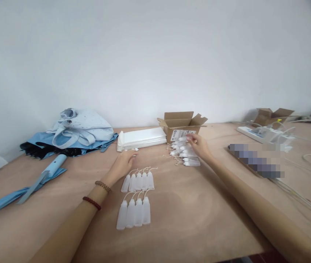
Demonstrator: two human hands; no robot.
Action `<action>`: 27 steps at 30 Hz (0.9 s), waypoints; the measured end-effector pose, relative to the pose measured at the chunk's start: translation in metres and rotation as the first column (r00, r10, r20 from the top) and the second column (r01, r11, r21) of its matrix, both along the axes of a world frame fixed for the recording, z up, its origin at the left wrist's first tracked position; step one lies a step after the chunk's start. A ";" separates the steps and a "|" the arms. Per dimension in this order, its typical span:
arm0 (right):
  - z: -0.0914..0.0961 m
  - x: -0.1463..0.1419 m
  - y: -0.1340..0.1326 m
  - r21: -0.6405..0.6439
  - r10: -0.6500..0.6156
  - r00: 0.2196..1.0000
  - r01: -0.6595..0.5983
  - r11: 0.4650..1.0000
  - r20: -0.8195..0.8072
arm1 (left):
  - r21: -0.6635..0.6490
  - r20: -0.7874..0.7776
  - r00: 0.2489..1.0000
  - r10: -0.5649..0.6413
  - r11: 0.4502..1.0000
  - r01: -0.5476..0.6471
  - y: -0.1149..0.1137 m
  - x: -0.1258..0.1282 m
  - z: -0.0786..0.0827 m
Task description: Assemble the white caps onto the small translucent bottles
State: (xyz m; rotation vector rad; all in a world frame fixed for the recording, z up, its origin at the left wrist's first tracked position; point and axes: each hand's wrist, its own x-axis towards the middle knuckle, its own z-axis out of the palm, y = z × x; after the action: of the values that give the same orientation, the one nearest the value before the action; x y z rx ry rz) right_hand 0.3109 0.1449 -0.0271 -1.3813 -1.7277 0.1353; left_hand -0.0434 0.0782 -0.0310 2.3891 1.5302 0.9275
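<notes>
My right hand (200,147) pinches one small, translucent plastic bottle (183,139) at the top of a heap of similar bottles (190,161) in front of the open cardboard box. My left hand (124,162) is closed at the back of the laid-out bottles. A small white tip (136,149) shows by its fingers, but what it belongs to is mostly hidden. Below this hand, several bottles lie side by side in a back row (139,182) and a front row (134,213). Thin pale cords trail from their tops.
Flat white packs (141,138) lie beside the cardboard box (182,128). Leftward are a pale cloth bag (81,128) and a blue folded umbrella (54,166). A blurred-out phone-like object (254,160), a power strip (265,135), cables and another box (272,116) occupy the right.
</notes>
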 end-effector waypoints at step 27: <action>0.002 -0.031 -0.038 0.279 0.121 0.920 -0.236 0.931 0.373 | 0.155 -0.042 0.999 0.004 0.988 0.003 0.010 -0.010 -0.021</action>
State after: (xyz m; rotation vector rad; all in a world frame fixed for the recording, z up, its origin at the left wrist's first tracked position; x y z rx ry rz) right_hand 0.2798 0.1071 -0.0254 -1.0467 -2.0659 -0.2981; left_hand -0.0530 0.0881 -0.0525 2.5299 1.5254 1.0383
